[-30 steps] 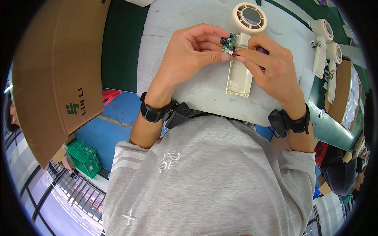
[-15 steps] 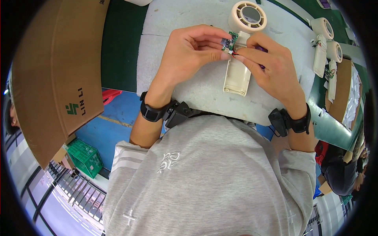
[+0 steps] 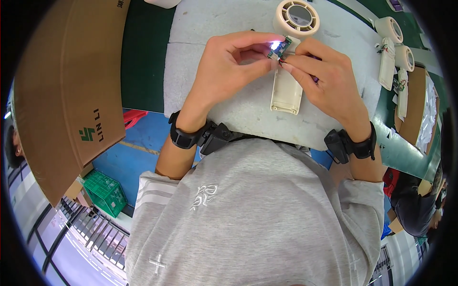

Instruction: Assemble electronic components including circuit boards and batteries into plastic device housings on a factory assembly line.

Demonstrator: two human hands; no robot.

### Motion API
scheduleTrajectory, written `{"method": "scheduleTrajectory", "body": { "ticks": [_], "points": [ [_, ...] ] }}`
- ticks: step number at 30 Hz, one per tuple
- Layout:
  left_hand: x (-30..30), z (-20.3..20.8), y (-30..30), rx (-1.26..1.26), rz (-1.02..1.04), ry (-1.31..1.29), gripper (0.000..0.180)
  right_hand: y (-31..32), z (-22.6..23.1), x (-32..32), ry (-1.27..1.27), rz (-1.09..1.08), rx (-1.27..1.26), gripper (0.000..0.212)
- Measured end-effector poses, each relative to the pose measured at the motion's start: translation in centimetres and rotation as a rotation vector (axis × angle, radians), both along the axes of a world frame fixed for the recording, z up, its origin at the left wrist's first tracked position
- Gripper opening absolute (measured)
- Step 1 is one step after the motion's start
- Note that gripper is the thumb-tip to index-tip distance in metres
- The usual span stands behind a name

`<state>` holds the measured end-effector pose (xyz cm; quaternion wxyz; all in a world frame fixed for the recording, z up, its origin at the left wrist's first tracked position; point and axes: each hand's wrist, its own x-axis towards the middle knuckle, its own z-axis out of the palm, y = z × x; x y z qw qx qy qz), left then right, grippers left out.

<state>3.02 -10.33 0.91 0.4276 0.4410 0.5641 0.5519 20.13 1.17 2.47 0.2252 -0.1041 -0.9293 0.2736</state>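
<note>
A small green circuit board (image 3: 286,44) is pinched between the thumb and fingers of my left hand (image 3: 224,66), and a bright white light glows on it. My right hand (image 3: 331,78) is closed with thumb and forefinger on red and black wires (image 3: 281,61) at the board's lower edge. Something purple (image 3: 315,79) shows partly between the right fingers; the rest is hidden. Beneath my hands lies a cream handle shell (image 3: 286,95), its hollow side up. Beyond it sits a round cream fan head (image 3: 278,18) with a spoked grille.
A grey-white mat (image 3: 238,117) covers the work surface. At the right stand more cream fans (image 3: 387,62) with loose boards, beside a cardboard box (image 3: 414,105) holding white material. A large carton (image 3: 71,86) rises at the left, with a green crate (image 3: 105,193) on the floor below.
A bright white light has come on at the circuit board, and the board has tilted slightly. Both hands keep nearly the same place.
</note>
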Motion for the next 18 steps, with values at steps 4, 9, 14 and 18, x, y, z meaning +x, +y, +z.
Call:
{"method": "scheduleTrajectory", "body": {
  "ticks": [4,9,14,18],
  "points": [
    [0.3,-0.7,0.3,0.189,0.030,0.063,0.035,-0.2,-0.1,-0.1,0.057,-0.028,-0.037,0.011],
    [0.5,0.6,0.5,0.126,-0.002,0.295,0.038,-0.9,0.1,-0.5,0.122,-0.190,-0.136,0.025],
    [0.7,0.9,0.5,0.058,-0.026,0.366,0.041,-1.2,0.3,-0.5,0.111,-0.240,-0.109,0.032],
    [0.2,0.3,0.7,0.112,-0.024,0.317,0.039,-1.1,0.3,-0.7,0.090,-0.255,-0.100,0.033]
  ]
}}
